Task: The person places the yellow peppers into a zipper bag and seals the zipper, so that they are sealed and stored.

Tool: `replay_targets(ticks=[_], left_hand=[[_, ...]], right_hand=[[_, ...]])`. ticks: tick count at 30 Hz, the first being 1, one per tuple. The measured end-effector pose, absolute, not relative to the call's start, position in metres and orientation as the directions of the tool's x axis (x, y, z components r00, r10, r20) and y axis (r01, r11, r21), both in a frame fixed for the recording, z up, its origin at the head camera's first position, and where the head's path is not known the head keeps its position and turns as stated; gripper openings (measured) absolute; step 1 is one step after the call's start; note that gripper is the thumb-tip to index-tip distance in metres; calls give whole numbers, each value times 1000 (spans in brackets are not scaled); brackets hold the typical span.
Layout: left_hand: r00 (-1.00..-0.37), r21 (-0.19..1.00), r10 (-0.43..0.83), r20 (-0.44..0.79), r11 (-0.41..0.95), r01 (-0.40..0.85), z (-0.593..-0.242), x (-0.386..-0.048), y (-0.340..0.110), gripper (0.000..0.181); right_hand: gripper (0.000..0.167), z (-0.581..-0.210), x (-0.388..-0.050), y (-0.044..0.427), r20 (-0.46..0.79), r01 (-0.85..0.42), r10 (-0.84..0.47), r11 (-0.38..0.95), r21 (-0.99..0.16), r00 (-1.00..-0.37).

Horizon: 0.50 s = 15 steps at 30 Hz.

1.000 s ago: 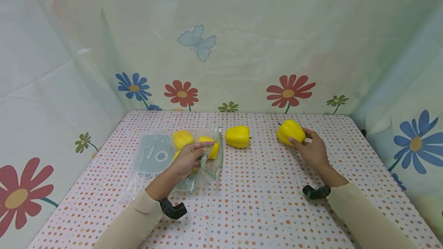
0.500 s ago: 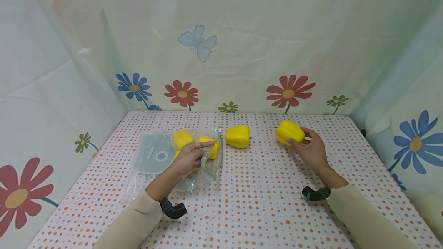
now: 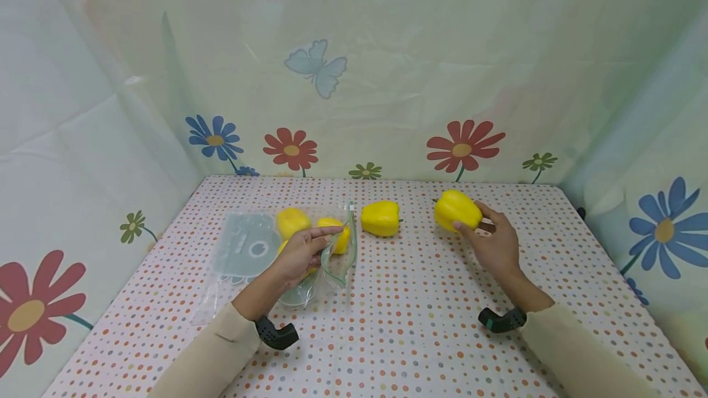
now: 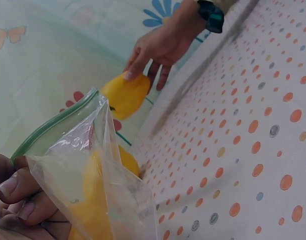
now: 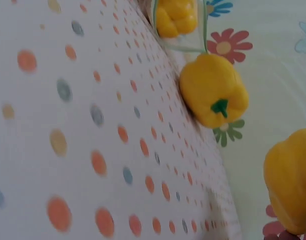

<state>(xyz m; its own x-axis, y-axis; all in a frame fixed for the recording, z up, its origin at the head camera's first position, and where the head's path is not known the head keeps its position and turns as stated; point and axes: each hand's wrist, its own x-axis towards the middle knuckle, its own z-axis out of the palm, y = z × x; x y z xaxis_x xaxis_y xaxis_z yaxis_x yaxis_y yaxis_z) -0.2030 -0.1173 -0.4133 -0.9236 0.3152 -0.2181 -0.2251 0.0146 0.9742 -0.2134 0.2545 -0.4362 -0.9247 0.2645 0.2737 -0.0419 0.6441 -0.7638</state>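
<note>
A clear zip bag (image 3: 246,244) with a green seal lies on the table at the left, its mouth toward the right. Inside it are several yellow bell peppers (image 3: 293,223). My left hand (image 3: 295,257) pinches the bag by its mouth edge, and the left wrist view shows curled fingers (image 4: 30,192) at the green seal (image 4: 53,122). My right hand (image 3: 496,243) grips another yellow bell pepper (image 3: 456,210) by its right side, held above the table. Between that pepper and the bag mouth, one more yellow pepper (image 3: 380,218) lies on its side, stem to the right.
A dotted cloth (image 3: 409,330) covers the table. Flower-printed curtains (image 3: 387,78) stand close behind it and on both sides. A black wrist device (image 3: 276,333) sits on each wrist.
My right hand has brought its pepper slightly left, toward the pepper on the table, turning it a little. The left hand and the bag have stayed in place.
</note>
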Motion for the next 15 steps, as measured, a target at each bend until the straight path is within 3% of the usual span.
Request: replay_targets(ticks=[6, 15], left_hand=[[-923, 977, 324, -206, 15, -213, -413, -202, -118, 37], [-923, 976, 323, -210, 8, -219, -412, -202, -117, 37]], right_hand=[[77, -431, -202, 241, 297, -115, 237, 570, -814, -925], [74, -426, -188, 218, 296, -210, 96, 505, -837, -950]])
